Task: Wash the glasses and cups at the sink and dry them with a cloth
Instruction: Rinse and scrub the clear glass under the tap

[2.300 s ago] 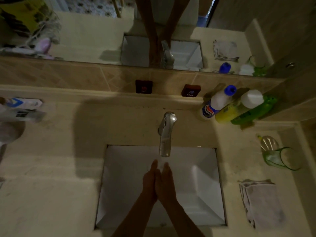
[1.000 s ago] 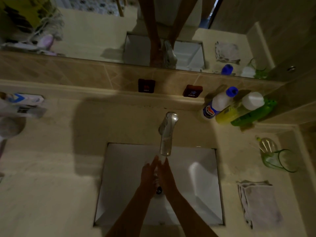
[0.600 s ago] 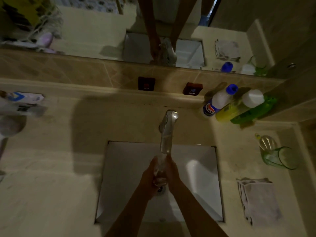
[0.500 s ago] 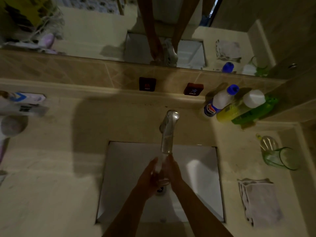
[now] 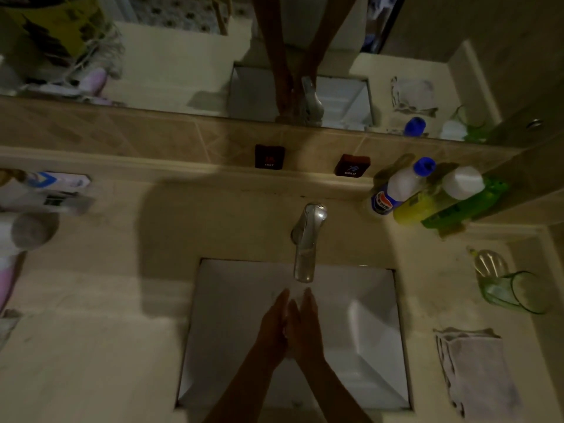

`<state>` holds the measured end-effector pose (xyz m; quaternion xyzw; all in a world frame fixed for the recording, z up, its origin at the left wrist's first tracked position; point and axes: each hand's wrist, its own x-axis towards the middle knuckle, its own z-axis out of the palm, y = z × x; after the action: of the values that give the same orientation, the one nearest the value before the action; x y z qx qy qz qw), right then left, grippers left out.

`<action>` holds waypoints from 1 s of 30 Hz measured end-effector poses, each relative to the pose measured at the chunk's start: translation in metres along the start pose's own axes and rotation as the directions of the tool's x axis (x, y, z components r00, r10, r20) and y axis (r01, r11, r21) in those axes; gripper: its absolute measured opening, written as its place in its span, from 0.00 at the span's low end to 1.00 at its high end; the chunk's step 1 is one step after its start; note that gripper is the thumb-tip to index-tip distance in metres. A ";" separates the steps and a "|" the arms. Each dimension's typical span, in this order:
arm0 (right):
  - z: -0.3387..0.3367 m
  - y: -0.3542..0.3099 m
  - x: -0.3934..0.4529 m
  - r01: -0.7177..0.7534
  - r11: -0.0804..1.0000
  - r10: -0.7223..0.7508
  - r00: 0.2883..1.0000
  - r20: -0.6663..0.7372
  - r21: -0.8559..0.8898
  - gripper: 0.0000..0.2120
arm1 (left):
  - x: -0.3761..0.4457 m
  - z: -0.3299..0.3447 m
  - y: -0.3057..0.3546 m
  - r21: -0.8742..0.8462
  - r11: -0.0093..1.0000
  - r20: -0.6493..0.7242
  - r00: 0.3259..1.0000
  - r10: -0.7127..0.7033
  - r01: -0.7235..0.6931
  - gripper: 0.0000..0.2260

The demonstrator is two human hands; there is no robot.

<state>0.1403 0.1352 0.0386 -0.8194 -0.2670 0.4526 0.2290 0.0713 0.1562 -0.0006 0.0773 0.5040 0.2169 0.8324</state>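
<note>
My left hand (image 5: 272,328) and my right hand (image 5: 307,326) are pressed palm to palm over the white square sink (image 5: 232,300), fingers straight and pointing at the spout of the chrome faucet (image 5: 306,239). Neither hand holds anything. A green-tinted glass (image 5: 515,293) lies on its side on the counter at the right. A small clear glass (image 5: 489,262) sits just behind it. A folded pale cloth (image 5: 476,370) lies on the counter in front of them, right of the sink.
Three bottles stand at the back right: a white one with a blue cap (image 5: 399,187), a yellow one (image 5: 427,203) and a green one (image 5: 470,206). HOT (image 5: 269,157) and COLD (image 5: 352,165) buttons sit on the tiled ledge below a mirror. Toiletries (image 5: 45,190) crowd the left counter.
Half a second ago my hands were cupped close under the spout in the water. They have drawn back slightly and flattened against each other.
</note>
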 end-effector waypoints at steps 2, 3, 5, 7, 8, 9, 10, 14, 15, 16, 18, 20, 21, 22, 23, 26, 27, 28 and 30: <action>-0.011 -0.012 0.010 -0.156 0.965 0.154 0.988 0.026 0.211 0.16 | -0.006 0.003 0.003 -0.042 0.999 0.093 0.996 -0.011 0.015 0.33; -0.018 -0.017 0.017 -0.213 0.925 0.203 0.977 0.062 0.315 0.14 | -0.006 0.001 0.001 -0.058 0.998 0.131 0.991 -0.013 0.021 0.30; -0.029 -0.024 0.030 -0.250 0.902 0.202 0.965 0.168 0.353 0.16 | -0.011 0.000 0.003 -0.052 0.999 0.115 0.993 0.001 0.005 0.25; -0.035 -0.025 0.038 -0.221 0.922 0.159 0.965 0.210 0.317 0.19 | -0.012 0.002 0.007 -0.034 0.999 0.109 0.994 0.025 -0.021 0.23; -0.035 -0.024 0.039 -0.210 0.931 0.148 0.964 0.219 0.299 0.19 | -0.008 0.001 0.008 -0.025 0.999 0.112 0.993 0.025 -0.022 0.23; -0.034 -0.021 0.039 -0.201 0.932 0.135 0.964 0.228 0.300 0.19 | -0.005 0.001 0.009 -0.001 0.999 0.113 0.993 0.034 -0.034 0.23; -0.032 -0.020 0.035 -0.200 0.930 0.132 0.965 0.228 0.307 0.19 | -0.003 0.001 0.011 0.016 0.998 0.092 0.994 0.052 -0.054 0.24; -0.009 0.003 0.025 -0.159 0.938 0.131 0.985 0.110 0.308 0.28 | 0.010 -0.003 0.006 0.033 0.997 0.079 0.995 0.068 -0.070 0.36; -0.004 0.009 0.023 -0.104 0.962 0.085 0.993 0.084 0.253 0.31 | 0.009 -0.002 0.006 0.043 0.998 0.020 0.999 0.050 -0.050 0.33; -0.002 0.007 0.016 -0.040 0.977 0.027 0.997 0.066 0.210 0.31 | 0.009 -0.001 0.006 0.054 0.997 -0.027 0.998 0.050 -0.048 0.29; 0.000 0.006 0.004 0.050 0.995 -0.057 0.995 0.079 0.091 0.30 | 0.007 0.000 0.006 0.086 0.994 -0.059 0.996 0.069 -0.064 0.26; 0.000 0.002 -0.011 0.144 0.986 -0.138 0.988 0.070 -0.087 0.32 | 0.005 0.001 0.006 0.109 0.994 -0.108 0.993 0.040 -0.028 0.23; 0.002 0.005 -0.013 0.187 0.975 -0.182 0.982 0.046 -0.120 0.33 | 0.003 0.000 0.006 0.117 0.993 -0.131 0.991 0.029 -0.014 0.23; 0.001 0.003 -0.015 0.190 0.974 -0.190 0.982 0.014 -0.124 0.33 | 0.002 0.001 0.007 0.106 0.994 -0.145 0.989 0.019 -0.003 0.25; 0.001 0.001 -0.012 0.169 0.981 -0.172 0.985 -0.017 -0.090 0.32 | 0.000 0.003 0.008 0.104 0.995 -0.134 0.991 0.015 -0.001 0.27; -0.001 -0.003 0.008 0.032 0.997 -0.028 0.998 -0.054 0.075 0.27 | -0.003 0.005 0.012 0.042 0.999 -0.047 0.999 -0.015 0.017 0.31; -0.002 -0.006 0.012 -0.003 0.990 0.009 0.999 -0.043 0.141 0.24 | 0.000 0.003 0.011 -0.007 0.999 0.017 0.999 -0.050 0.050 0.31; -0.003 -0.006 0.018 -0.035 0.979 0.042 0.999 -0.030 0.200 0.21 | -0.001 0.004 0.012 -0.050 0.996 0.064 0.995 -0.072 0.075 0.32; -0.010 -0.015 0.023 -0.124 0.920 0.136 0.991 -0.004 0.372 0.16 | 0.001 0.003 0.012 -0.124 0.988 0.109 0.991 -0.080 0.093 0.33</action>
<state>0.1555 0.1594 0.0383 -0.7839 -0.1184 0.4969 0.3529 0.0710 0.1676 0.0045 0.0128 0.4478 0.2082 0.8695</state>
